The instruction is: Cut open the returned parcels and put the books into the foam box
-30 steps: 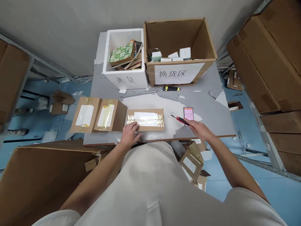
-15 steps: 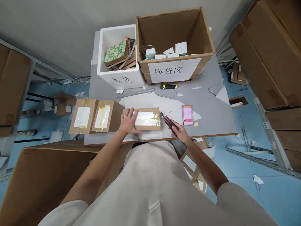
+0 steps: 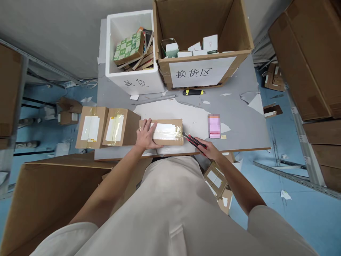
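A small cardboard box (image 3: pixel 170 142) with a white label and clear tape lies on the table, its long side along the near edge. My left hand (image 3: pixel 146 135) rests spread over its left end, fingers on top and thumb pointing right along the near side. In my right hand (image 3: pixel 210 150) is a black and red utility knife (image 3: pixel 195 141), gripped by its handle. The knife's tip points left and meets the taped right end of the box, near its far corner; whether it has cut in, I cannot tell.
Two taped cartons (image 3: pixel 115 127) stand left of the box. A phone (image 3: pixel 214 126) lies to the right. Behind are a yellow-black cutter (image 3: pixel 194 92), a white foam bin (image 3: pixel 133 83) of books and a large carton (image 3: pixel 239 60) holding small boxes. An open carton (image 3: pixel 53 199) stands lower left.
The knife's tip has come down against the box's right end, and my right hand has shifted slightly right with a flatter knife. My left hand stays on the box. The view has tilted slightly.
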A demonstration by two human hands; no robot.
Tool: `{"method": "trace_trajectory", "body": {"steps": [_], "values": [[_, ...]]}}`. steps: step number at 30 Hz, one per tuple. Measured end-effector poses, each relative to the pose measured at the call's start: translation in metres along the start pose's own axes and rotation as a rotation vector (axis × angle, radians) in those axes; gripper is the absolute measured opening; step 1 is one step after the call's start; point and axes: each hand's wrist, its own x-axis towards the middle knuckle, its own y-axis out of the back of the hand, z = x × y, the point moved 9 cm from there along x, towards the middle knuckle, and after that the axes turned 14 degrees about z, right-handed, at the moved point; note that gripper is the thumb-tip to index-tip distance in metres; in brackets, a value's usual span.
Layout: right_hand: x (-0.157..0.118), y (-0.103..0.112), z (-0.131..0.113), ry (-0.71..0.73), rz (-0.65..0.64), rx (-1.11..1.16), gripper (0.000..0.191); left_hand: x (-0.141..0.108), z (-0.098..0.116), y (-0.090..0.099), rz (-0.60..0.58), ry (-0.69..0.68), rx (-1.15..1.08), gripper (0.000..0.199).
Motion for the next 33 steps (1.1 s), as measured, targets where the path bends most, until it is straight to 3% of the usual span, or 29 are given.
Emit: {"method": "trace_trajectory", "body": {"steps": [8,12,15,17,19,23,26,30,33], "values": [[-0.025,-0.009,0.023,-0.081,0.069,0.072,0.073,0.001,0.000,-0.001,-0.016,0.008,-0.024,0.127],[-0.038,-0.008,0.043,-0.126,0.191,0.158,0.075,0.001,0.000,-0.003,-0.034,-0.008,-0.038,0.130],[-0.050,0.008,0.052,-0.122,0.334,0.225,0.073,0.002,0.001,-0.002,-0.035,-0.011,-0.055,0.132],[-0.055,0.019,0.051,-0.087,0.475,0.306,0.065,0.004,0.003,0.002,-0.026,-0.022,-0.084,0.129],[-0.054,0.015,0.047,-0.063,0.582,0.406,0.052,0.010,0.000,0.008,-0.002,-0.025,-0.120,0.115],[-0.030,-0.038,0.038,-0.127,0.577,0.606,0.039,0.030,-0.035,0.018,0.130,0.124,-0.238,0.065],[-0.006,-0.070,0.026,-0.130,0.529,0.689,0.039,0.039,-0.075,0.007,0.149,0.299,-0.471,0.053],[0.035,-0.055,-0.003,-0.019,0.582,0.604,0.042,0.025,-0.107,-0.016,0.164,0.527,-0.844,0.047],[0.079,-0.032,-0.037,0.059,0.603,0.508,0.039,-0.006,-0.108,-0.027,0.199,0.685,-1.071,0.045]]}}
